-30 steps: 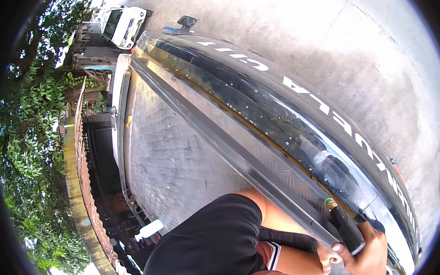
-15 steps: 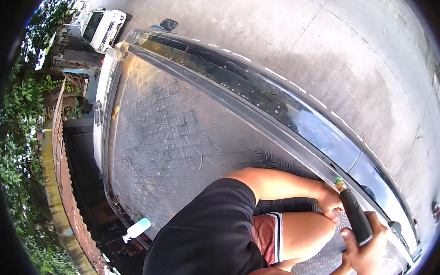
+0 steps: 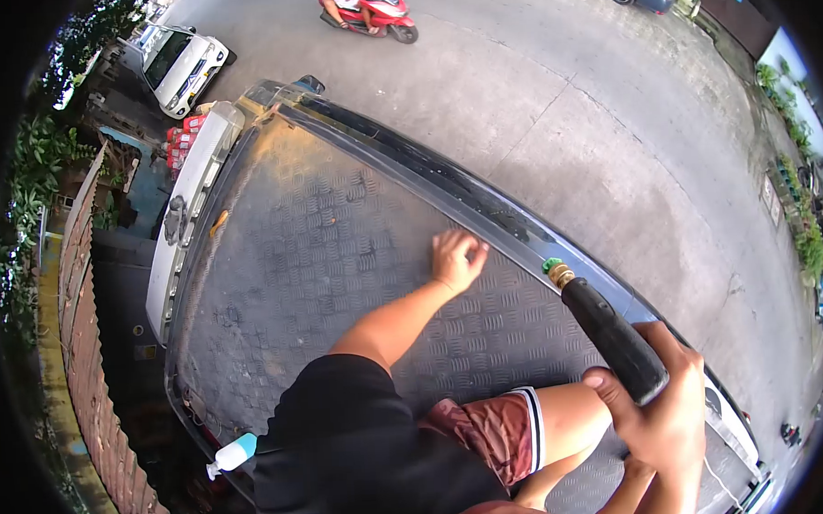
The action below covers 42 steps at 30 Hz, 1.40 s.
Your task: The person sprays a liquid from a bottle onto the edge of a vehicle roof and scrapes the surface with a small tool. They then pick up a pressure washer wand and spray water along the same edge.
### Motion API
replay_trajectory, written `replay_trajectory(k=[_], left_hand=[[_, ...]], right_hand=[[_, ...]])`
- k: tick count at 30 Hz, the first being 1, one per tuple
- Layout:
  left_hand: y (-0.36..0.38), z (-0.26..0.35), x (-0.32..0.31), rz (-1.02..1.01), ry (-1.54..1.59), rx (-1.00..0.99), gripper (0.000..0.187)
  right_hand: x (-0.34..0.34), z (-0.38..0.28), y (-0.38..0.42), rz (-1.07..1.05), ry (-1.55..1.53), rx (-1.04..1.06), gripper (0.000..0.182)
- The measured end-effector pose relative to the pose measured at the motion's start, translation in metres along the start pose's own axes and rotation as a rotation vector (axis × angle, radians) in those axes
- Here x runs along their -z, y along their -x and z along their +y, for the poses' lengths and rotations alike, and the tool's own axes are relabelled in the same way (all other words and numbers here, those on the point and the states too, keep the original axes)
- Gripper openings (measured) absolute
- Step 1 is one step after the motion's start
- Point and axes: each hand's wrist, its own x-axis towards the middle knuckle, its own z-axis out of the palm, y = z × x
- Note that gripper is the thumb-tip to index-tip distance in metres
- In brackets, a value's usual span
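My right hand (image 3: 668, 407), at the lower right, grips the black handle of a pressure washer gun (image 3: 614, 341). A brass coupling with a green nozzle tip (image 3: 557, 270) points up and left, towards the edge of the roof. My left hand (image 3: 459, 260) is closed, fingers curled, at the far end of my outstretched arm. It is close to the long side rail (image 3: 400, 176), over the dark tread-patterned roof (image 3: 303, 261) of a vehicle. Whether anything is inside its fingers is hidden. My knee and patterned shorts (image 3: 490, 431) are below, on the roof.
A white and light-blue bottle (image 3: 233, 454) lies at the roof's left edge. Beyond the right edge is a concrete road, with a red scooter (image 3: 380, 12) and rider. A white vehicle (image 3: 183, 67) stands at the upper left. A rusty corrugated sheet (image 3: 98, 359) runs along the left.
My left hand has moved from beside my knee up and left across the roof. The pressure washer gun has risen and shifted left in my right hand. The view has tilted; a scooter has appeared.
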Motion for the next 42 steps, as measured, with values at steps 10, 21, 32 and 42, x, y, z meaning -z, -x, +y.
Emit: replay_trajectory(k=[10,21,32,42], left_hand=[[-0.054,-0.1,0.036,0.068,-0.654,0.588,0.062],[-0.04,-0.145,0.033,0.061,-0.7,0.54,0.096],[-0.055,-0.133,0.038,-0.049,-0.625,0.772,0.085],[-0.053,-0.132,0.039,0.008,-0.518,0.696,0.085]], right_hand=[[-0.018,0.075,-0.065,-0.249,0.096,-0.249,0.05],[-0.021,0.248,-0.087,-0.454,0.069,-0.393,0.062],[-0.045,0.314,-0.116,-0.598,0.121,-0.225,0.055],[-0.055,0.295,-0.136,-0.594,0.127,-0.178,0.031]])
